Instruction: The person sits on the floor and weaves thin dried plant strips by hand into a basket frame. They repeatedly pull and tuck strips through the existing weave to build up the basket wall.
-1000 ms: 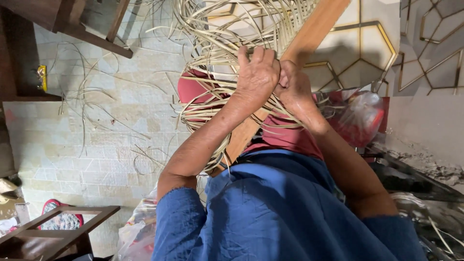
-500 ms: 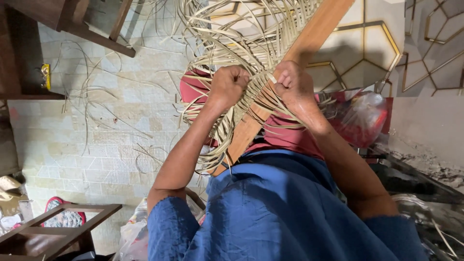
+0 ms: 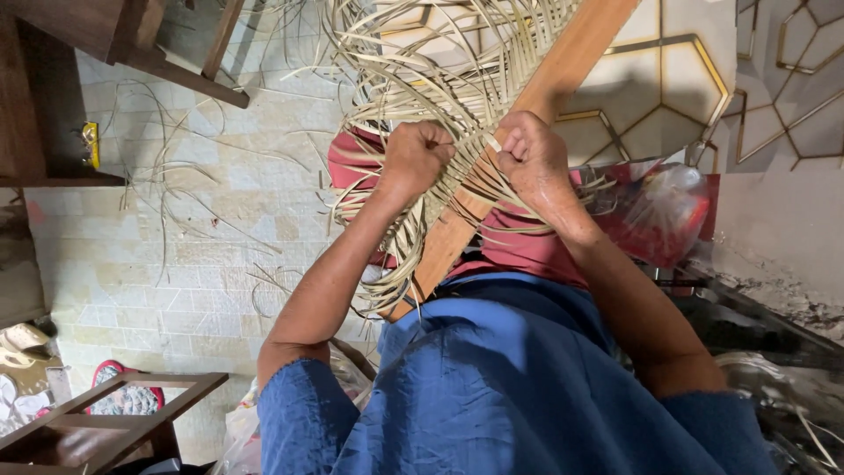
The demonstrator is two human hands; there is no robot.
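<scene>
A long wooden bar (image 3: 536, 114) runs diagonally from my lap up to the right, wrapped with pale cane strips (image 3: 413, 79) that fan out in a loose tangle above it. My left hand (image 3: 415, 158) is a closed fist gripping strips on the left side of the bar. My right hand (image 3: 532, 163) is closed on strips right at the bar's edge. Both forearms reach up from my blue shirt (image 3: 492, 387). A red cloth (image 3: 519, 246) lies under the work.
Loose cane strips (image 3: 176, 193) are scattered over the pale tiled floor (image 3: 158, 281). Dark wooden furniture (image 3: 97, 53) stands at upper left, a wooden frame (image 3: 105, 422) at lower left. A red plastic bag (image 3: 668, 211) and dark clutter sit at right.
My left hand has left the right hand, moved left and down, and closed into a fist on the strips. The right hand has stayed at the bar.
</scene>
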